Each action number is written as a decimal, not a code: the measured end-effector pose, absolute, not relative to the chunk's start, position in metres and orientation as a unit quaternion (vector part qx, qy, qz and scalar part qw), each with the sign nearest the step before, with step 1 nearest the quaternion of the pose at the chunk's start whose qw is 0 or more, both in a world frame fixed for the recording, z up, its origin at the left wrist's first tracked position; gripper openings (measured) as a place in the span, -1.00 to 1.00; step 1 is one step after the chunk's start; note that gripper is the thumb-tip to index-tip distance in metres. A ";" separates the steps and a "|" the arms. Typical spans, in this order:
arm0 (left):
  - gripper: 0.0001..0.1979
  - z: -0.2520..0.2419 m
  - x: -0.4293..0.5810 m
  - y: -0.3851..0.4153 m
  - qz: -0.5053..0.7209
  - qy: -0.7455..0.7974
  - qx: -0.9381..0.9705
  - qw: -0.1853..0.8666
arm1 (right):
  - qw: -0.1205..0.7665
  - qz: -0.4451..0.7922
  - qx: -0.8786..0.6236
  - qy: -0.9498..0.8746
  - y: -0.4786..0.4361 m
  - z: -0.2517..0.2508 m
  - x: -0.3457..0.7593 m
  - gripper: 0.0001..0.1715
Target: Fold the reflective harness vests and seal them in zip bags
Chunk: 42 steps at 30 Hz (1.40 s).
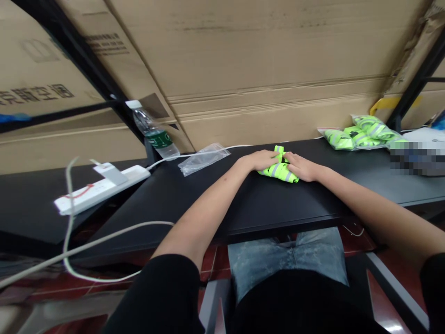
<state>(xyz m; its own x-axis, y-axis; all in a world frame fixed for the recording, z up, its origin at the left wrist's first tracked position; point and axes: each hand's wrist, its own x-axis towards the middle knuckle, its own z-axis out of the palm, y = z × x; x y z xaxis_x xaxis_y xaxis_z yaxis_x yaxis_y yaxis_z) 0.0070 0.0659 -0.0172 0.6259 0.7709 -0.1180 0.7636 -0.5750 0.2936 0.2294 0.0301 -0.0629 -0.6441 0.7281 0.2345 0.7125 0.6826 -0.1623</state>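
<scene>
A neon-yellow strap with grey reflective stripes (278, 170) lies bunched on the black table (243, 204). My left hand (259, 160) rests on its left side, fingers pressed down on the fabric. My right hand (301, 167) presses on its right side, fingers curled over the strap. Both hands hold the bundle against the tabletop. An empty clear plastic bag (203, 157) lies to the left of my left hand.
A pile of bagged neon-yellow straps (361, 132) sits at the back right. A plastic water bottle (155, 132) leans at the back left beside a white power strip (100, 188) with cables. Cardboard boxes (264, 60) stand behind the table.
</scene>
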 end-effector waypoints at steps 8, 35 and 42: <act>-0.51 -0.020 0.001 0.039 0.018 0.473 0.868 0.154 | 0.156 0.051 -0.394 -0.904 0.027 -0.061 0.230 -0.38; -0.34 -0.006 0.010 -0.002 0.028 0.597 0.785 0.161 | 0.145 -0.041 -0.346 -0.926 -0.035 -0.031 0.216 -0.48; -0.47 -0.006 0.012 0.002 0.040 0.595 0.785 0.167 | 0.175 -0.014 -0.351 -0.920 -0.031 -0.039 0.216 -0.40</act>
